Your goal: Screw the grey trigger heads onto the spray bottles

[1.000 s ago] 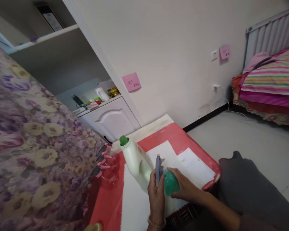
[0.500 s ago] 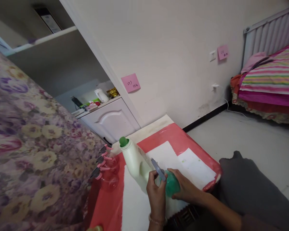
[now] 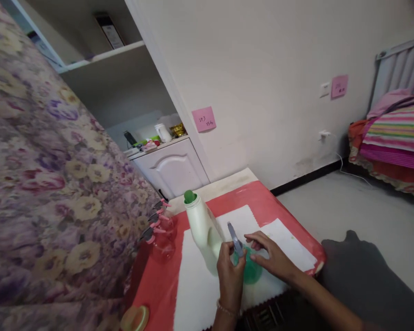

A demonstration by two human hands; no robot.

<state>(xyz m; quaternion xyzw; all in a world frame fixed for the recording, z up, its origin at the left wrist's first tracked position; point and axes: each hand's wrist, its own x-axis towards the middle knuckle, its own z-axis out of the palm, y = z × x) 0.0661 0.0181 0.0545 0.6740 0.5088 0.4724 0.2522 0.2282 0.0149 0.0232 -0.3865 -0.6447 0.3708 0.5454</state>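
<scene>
My left hand (image 3: pixel 230 271) pinches a grey spray head (image 3: pixel 236 240) at the top of a round, see-through bottle of green liquid (image 3: pixel 251 270). The bottle stands on white paper; whether the head is fastened to it is hidden by my fingers. My right hand (image 3: pixel 271 257) is just right of the spray head, its fingers spread and holding nothing. To the left of my hands a large pale green jug (image 3: pixel 203 230) stands upright, with a green piece (image 3: pixel 189 197) in its mouth.
Several clear spray bottles with pink triggers (image 3: pixel 162 246) stand at the table's left, beside a flowered curtain (image 3: pixel 69 184). A yellowish round lid (image 3: pixel 136 318) lies near the front left. White paper (image 3: pixel 196 287) covers part of the red table (image 3: pixel 255 197). A cupboard stands behind.
My right hand has let go of the green bottle and lifted off it with its fingers spread. My left hand stays on the spray head. The view has turned slightly left.
</scene>
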